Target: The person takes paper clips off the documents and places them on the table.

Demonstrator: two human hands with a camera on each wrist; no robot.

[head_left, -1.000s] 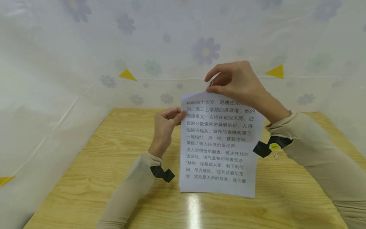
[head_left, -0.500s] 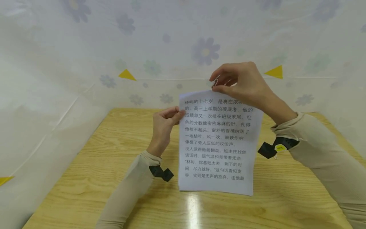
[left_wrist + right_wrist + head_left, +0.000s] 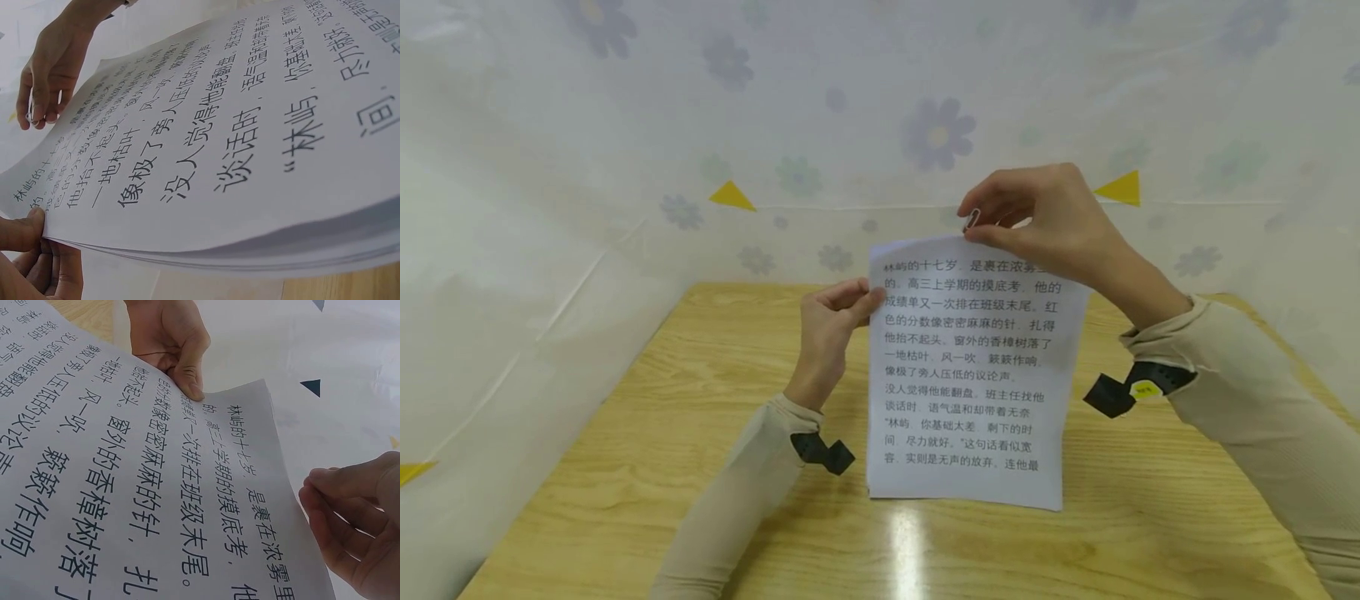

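Note:
A stack of white sheets (image 3: pixel 970 375) printed with black Chinese text stands upright, its bottom edge on the wooden table (image 3: pixel 700 417). My left hand (image 3: pixel 867 302) pinches the stack's left edge near the top, thumb in front. That grip also shows in the left wrist view on the stack (image 3: pixel 250 137), with the left hand (image 3: pixel 28 240) low in frame. My right hand (image 3: pixel 991 220) is at the top edge, pinching a small metal paper clip (image 3: pixel 972 220) between thumb and forefinger. The right wrist view shows the sheets (image 3: pixel 125 487), the left hand (image 3: pixel 178 356) and the right hand (image 3: pixel 350 512).
White plastic sheeting (image 3: pixel 625 125) with pale flowers and yellow triangles (image 3: pixel 732 197) walls the table at the back and both sides. A black wrist camera (image 3: pixel 823 454) sits on the left sleeve and another (image 3: pixel 1123 387) on the right.
My right hand with the clip has drifted a little to the right along the top edge. The stack has straightened slightly. A loose clip seen by the right wrist is now out of sight.

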